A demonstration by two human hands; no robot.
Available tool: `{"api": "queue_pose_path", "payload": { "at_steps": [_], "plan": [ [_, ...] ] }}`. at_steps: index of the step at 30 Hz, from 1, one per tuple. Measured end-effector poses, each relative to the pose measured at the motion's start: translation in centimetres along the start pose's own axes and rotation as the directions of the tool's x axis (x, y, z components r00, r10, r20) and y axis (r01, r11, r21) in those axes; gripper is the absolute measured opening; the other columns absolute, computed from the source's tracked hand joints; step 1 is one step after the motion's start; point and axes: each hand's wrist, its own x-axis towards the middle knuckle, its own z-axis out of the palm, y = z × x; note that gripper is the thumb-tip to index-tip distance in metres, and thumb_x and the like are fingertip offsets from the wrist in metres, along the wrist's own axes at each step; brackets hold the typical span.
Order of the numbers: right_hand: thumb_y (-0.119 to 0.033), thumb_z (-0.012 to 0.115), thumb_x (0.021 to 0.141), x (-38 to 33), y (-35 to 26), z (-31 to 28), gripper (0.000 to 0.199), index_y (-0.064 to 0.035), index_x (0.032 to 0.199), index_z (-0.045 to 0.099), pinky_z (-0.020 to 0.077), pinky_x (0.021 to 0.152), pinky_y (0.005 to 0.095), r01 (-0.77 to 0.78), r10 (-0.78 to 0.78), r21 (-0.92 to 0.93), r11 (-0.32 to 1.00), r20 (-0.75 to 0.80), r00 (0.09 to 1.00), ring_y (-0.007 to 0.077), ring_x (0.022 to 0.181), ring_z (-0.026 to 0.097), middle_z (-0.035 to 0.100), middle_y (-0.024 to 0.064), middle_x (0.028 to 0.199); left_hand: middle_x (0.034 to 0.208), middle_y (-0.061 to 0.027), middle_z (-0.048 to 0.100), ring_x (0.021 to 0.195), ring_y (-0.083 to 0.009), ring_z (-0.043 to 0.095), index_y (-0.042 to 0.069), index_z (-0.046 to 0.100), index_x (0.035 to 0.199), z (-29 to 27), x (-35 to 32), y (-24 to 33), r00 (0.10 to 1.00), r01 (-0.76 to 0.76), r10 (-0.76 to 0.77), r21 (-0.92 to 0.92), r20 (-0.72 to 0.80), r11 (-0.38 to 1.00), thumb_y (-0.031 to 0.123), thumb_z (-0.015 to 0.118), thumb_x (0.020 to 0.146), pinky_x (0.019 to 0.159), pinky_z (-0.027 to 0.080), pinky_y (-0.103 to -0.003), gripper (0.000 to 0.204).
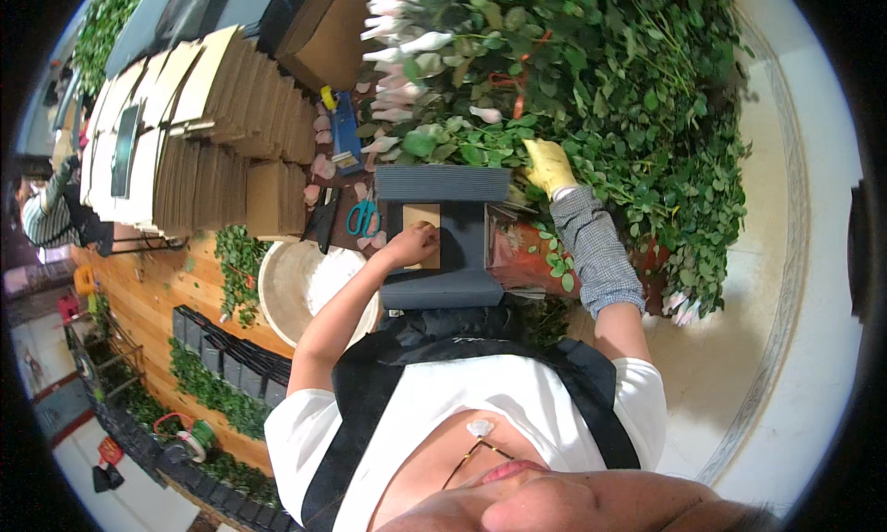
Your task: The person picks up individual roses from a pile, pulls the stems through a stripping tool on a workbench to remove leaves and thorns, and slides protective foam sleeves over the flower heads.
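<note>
Head view, left hand: bare, grip pressed onto a tan card on the dark grey ridged stand.
Right hand: yellow-gloved, among the rose stems; grip probably curled, cannot tell.
Around: teal scissors, cardboard stacks, pale bowl on the table.

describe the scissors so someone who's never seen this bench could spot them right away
Start at the stacks of flat brown cardboard on the left of the bench. Just right of them, beside the dark grey ridged stand, lie the scissors among pale pink petals. Their teal loop handles are the only bright blue-green thing there.
</note>
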Motion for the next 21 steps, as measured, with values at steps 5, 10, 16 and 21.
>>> {"api": "queue_pose_path", "payload": {
  "at_steps": [5, 10, 16, 21],
  "plan": [
    [0.002, 0.077, 0.07, -2.9, 0.7, -3.2, 0.043, -0.0058, 0.111, 0.067, 0.0538, 0.082, 0.0453, 0.046, 0.007, 0.116, 0.992, -0.42, 0.907, 0.0367, 0.094, 0.065, 0.068, 0.0165, 0.098, 0.108, -0.0174, 0.062, 0.099, -0.0375, 0.064, 0.007, 0.065, 0.103, 0.2, -1.0, 1.6, 0.994, 0.043, -0.045, -0.025, -0.095, 0.999, 0.027, 0.064, 0.088, 0.087, 0.053, -0.045, 0.025],
    [-0.005, 0.066, 0.089, -6.9, -0.9, -11.4, 0.03, -0.0012, 0.119, 0.064, 0.0539, 0.085, 0.0369, 0.049, 0.253, 0.546, 0.836, -0.464, 0.849, 0.0279, 0.097, 0.066, 0.068, 0.0146, 0.104, 0.111, -0.0158, 0.063, 0.104, -0.0356, 0.063, 0.008, 0.066, 0.103, 0.3, -0.8, 1.1, 0.995, 0.074, -0.072, 0.032, -0.066, 0.997, 0.028, 0.065, 0.087, 0.088, 0.053, -0.045, 0.026],
    [-0.001, 0.059, 0.094, -10.3, 1.4, -14.2, 0.036, 0.0004, 0.13, 0.056, 0.0542, 0.09, 0.0327, 0.01, 0.349, 0.736, 0.677, -0.333, 0.876, 0.0245, 0.104, 0.066, 0.068, 0.0108, 0.115, 0.114, -0.0208, 0.063, 0.105, -0.0396, 0.063, 0.002, 0.062, 0.114, -0.4, -0.6, 0.8, 0.999, 0.039, -0.039, -0.064, 0.0, 0.997, 0.026, 0.065, 0.091, 0.089, 0.051, -0.044, 0.033],
    [-0.001, 0.057, 0.097, -11.8, 4.4, -10.4, 0.031, -0.0033, 0.128, 0.058, 0.0514, 0.099, 0.031, 0.296, 0.223, 0.903, 0.311, -0.372, 0.901, 0.0205, 0.115, 0.061, 0.063, 0.0089, 0.125, 0.119, -0.0123, 0.066, 0.112, -0.0238, 0.063, 0.001, 0.056, 0.128, -5.9, -1.8, 5.2, 0.997, -0.073, 0.083, -0.577, -0.01, 0.813, 0.017, 0.062, 0.099, 0.095, 0.05, -0.035, 0.034]
  ]
}}
